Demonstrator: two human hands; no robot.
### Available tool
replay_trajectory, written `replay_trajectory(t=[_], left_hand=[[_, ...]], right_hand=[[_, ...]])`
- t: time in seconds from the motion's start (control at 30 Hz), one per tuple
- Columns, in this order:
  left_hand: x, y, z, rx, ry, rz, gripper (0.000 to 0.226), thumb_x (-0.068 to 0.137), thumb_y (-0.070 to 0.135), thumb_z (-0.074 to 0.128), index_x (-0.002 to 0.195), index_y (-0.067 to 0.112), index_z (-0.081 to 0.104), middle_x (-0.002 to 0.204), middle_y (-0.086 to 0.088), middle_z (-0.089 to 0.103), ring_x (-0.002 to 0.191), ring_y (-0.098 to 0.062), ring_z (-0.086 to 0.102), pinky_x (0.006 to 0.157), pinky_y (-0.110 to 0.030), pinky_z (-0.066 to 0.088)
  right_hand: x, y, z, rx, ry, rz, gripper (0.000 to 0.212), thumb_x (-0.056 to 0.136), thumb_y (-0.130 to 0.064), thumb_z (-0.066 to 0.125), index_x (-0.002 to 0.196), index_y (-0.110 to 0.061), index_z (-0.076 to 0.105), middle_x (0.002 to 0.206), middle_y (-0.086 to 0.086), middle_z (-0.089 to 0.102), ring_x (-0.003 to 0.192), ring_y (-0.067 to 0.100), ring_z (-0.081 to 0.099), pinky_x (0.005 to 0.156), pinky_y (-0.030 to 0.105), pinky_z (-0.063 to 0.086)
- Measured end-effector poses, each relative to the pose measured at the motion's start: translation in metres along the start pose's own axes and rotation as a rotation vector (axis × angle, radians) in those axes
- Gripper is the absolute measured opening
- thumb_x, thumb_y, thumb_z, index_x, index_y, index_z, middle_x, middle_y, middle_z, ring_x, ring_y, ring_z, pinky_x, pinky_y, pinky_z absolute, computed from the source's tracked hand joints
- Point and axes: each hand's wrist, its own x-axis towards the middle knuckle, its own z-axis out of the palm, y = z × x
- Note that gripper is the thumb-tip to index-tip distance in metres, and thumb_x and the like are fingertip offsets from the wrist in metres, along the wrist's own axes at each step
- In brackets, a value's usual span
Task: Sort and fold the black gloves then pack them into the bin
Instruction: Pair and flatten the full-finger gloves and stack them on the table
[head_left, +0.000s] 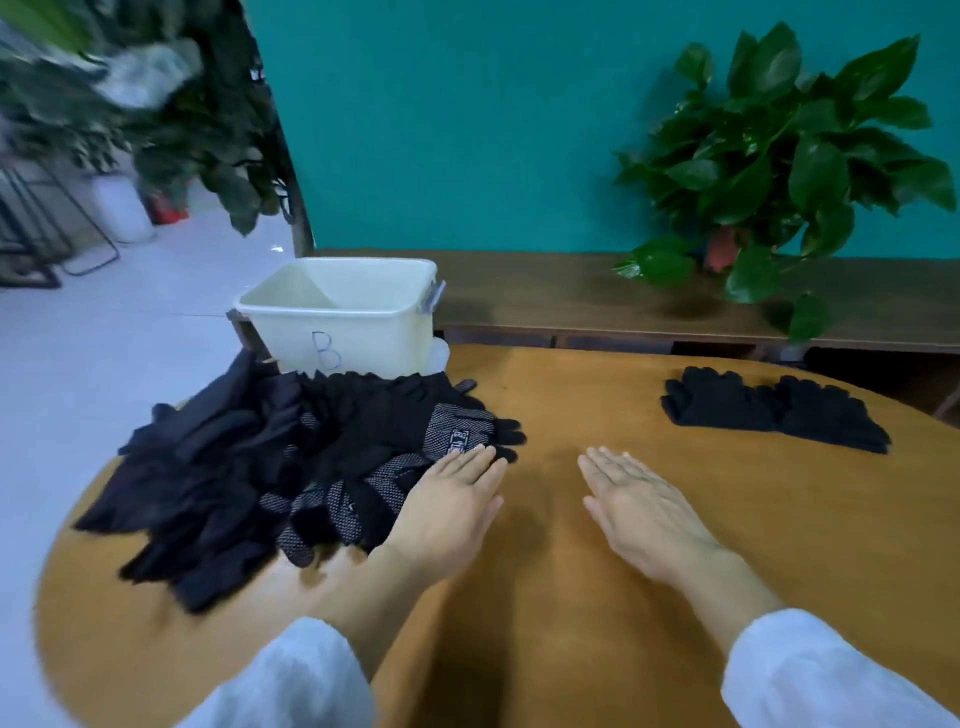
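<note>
A large loose heap of black gloves (249, 467) covers the left part of the round wooden table (571, 597); some have grey dotted palms. Behind the heap stands a cream plastic bin (337, 322) marked "B", with nothing visible inside it. Two flat black gloves (774, 410) lie side by side at the table's far right. My left hand (447, 509) lies flat, fingers straight, at the heap's right edge, its fingertips against a dotted glove. My right hand (644, 509) lies flat on bare wood in the middle, holding nothing.
A leafy potted plant (779, 156) stands on a low wooden ledge (545, 296) behind the table, against a teal wall. More plants and a metal rack stand on the pale floor to the left. The table's edge curves close behind the bin.
</note>
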Motion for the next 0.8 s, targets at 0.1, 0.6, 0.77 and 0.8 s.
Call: replay_trajectory(t=[0.1, 0.6, 0.77, 0.8], left_hand=[[-0.029, -0.043, -0.007, 0.061, 0.09, -0.059, 0.048, 0.094, 0.033, 0.034, 0.118, 0.012, 0.07, 0.124, -0.005, 0.068, 0.117, -0.019, 0.063, 0.103, -0.038, 0.043], [0.014, -0.126, 0.013, 0.072, 0.271, -0.351, 0.053, 0.087, 0.057, 0.042, 0.085, 0.014, 0.073, 0.085, 0.002, 0.069, 0.085, -0.022, 0.065, 0.08, -0.035, 0.053], [0.02, -0.131, 0.023, 0.054, 0.328, -0.393, 0.062, 0.08, 0.068, 0.042, 0.084, 0.014, 0.073, 0.089, 0.003, 0.067, 0.089, -0.021, 0.064, 0.08, -0.033, 0.053], [0.021, -0.132, 0.025, 0.054, 0.344, -0.39, 0.062, 0.079, 0.068, 0.044, 0.083, 0.014, 0.073, 0.089, 0.003, 0.067, 0.089, -0.02, 0.064, 0.08, -0.033, 0.053]], right_hand=[[0.012, -0.035, 0.002, -0.001, 0.028, -0.061, 0.054, 0.108, -0.031, 0.02, 0.156, -0.012, 0.004, 0.164, 0.003, 0.002, 0.15, 0.012, -0.001, 0.109, 0.02, -0.014], [0.177, -0.104, 0.017, -0.018, 0.121, -0.278, 0.048, 0.105, -0.03, 0.035, 0.148, -0.009, 0.03, 0.151, 0.007, 0.04, 0.145, 0.019, 0.027, 0.119, 0.027, 0.006], [0.206, -0.106, 0.032, -0.005, 0.064, -0.308, 0.058, 0.104, -0.036, 0.039, 0.152, -0.008, 0.022, 0.159, 0.008, 0.025, 0.148, 0.019, 0.016, 0.119, 0.027, 0.002], [0.209, -0.105, 0.034, 0.008, 0.051, -0.303, 0.06, 0.103, -0.037, 0.04, 0.152, -0.008, 0.021, 0.16, 0.009, 0.021, 0.149, 0.019, 0.013, 0.119, 0.027, 0.0]])
